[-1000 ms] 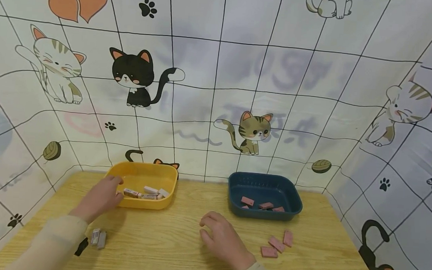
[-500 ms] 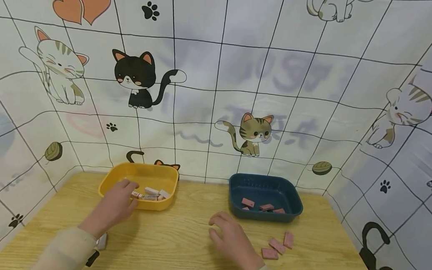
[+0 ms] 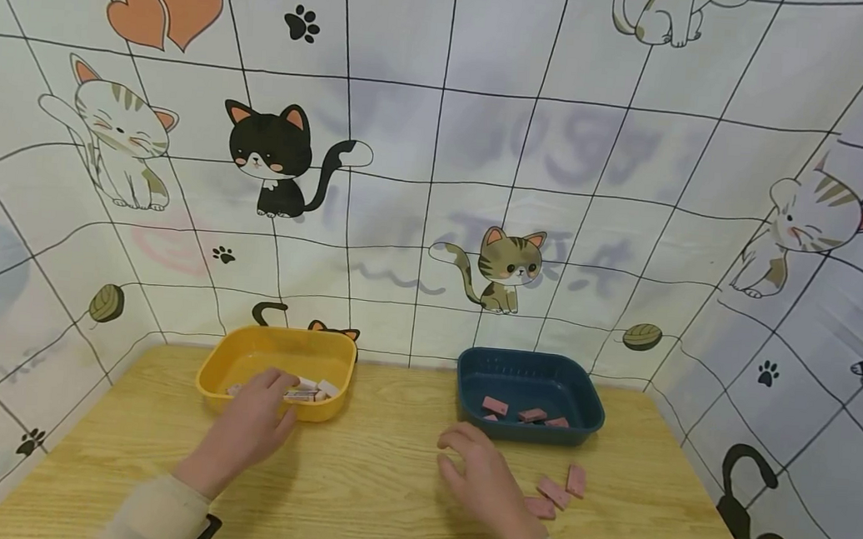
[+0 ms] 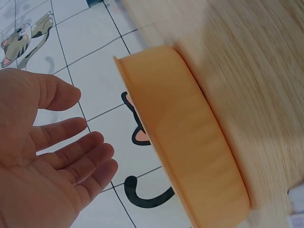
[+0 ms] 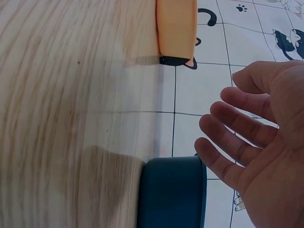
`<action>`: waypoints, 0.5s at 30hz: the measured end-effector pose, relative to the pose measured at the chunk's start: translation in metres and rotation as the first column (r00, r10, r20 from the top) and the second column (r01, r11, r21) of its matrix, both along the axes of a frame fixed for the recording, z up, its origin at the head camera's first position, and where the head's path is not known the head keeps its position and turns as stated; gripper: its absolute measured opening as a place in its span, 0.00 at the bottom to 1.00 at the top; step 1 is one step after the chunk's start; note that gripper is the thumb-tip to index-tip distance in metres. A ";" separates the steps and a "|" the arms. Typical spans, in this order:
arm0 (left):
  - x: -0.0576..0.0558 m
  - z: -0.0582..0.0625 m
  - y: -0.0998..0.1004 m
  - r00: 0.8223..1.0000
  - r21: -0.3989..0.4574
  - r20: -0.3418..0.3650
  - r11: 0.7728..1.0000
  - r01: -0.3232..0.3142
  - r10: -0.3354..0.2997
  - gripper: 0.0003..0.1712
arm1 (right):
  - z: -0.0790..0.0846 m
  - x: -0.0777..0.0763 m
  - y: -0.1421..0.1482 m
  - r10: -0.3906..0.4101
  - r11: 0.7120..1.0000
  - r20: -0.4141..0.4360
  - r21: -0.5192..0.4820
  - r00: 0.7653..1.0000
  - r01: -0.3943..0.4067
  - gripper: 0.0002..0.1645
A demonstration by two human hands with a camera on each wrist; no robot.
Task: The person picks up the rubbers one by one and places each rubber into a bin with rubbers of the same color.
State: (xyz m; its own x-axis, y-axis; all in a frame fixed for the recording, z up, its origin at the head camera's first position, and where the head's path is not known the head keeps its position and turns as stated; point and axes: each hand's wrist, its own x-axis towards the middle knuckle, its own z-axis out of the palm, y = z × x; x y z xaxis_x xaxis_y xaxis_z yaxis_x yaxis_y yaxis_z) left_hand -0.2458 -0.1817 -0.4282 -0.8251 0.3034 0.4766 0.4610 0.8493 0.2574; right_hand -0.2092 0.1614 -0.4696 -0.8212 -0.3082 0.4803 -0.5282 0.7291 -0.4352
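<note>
My left hand (image 3: 249, 428) hovers at the front rim of the yellow bin (image 3: 218, 359), fingers loosely bent. The left wrist view shows its palm bare, apart from the bin wall (image 4: 183, 137). Inside lie several small white blocks (image 3: 305, 395), which look like sleeved erasers, partly hidden by the hand. My right hand (image 3: 487, 486) hangs over the table in front of the dark blue bin (image 3: 529, 432), palm bare and fingers relaxed in the right wrist view. Several pink blocks (image 3: 495, 405) lie in that bin. More pink blocks (image 3: 553, 491) lie right of the right hand, one partly covered by it.
The wooden table (image 3: 355, 498) meets a cat-printed cloth (image 3: 403, 134) behind and at both sides. Small white and grey pieces (image 4: 297, 206) lie on the table by the yellow bin; in the head view my left arm hides them. A black strap end (image 3: 208, 529) shows beside the left sleeve.
My left hand has moved right along the yellow bin's front, and its forearm now covers the small pieces on the table. My right hand has drifted slightly right. The blocks stay put.
</note>
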 end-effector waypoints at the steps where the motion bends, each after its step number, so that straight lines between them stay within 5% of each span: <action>1: 0.001 0.000 0.003 1.000 0.007 -0.003 1.000 0.004 -0.004 0.18 | 0.000 0.000 0.001 -0.006 1.000 0.003 -0.003 1.000 0.006 0.07; 15: 0.012 -0.003 0.034 0.999 0.089 -0.019 0.995 0.034 -0.033 0.20 | 0.004 0.006 0.027 -0.124 0.988 0.054 -0.090 0.991 0.128 0.09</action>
State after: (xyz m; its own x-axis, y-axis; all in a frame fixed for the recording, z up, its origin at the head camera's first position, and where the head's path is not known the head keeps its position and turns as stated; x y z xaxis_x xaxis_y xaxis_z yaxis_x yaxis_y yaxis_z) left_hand -0.2334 -0.1474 -0.4310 -0.8066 0.2862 0.5172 0.4939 0.8070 0.3237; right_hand -0.2036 0.1881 -0.4656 -0.8736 -0.1564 0.4608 -0.4112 0.7435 -0.5274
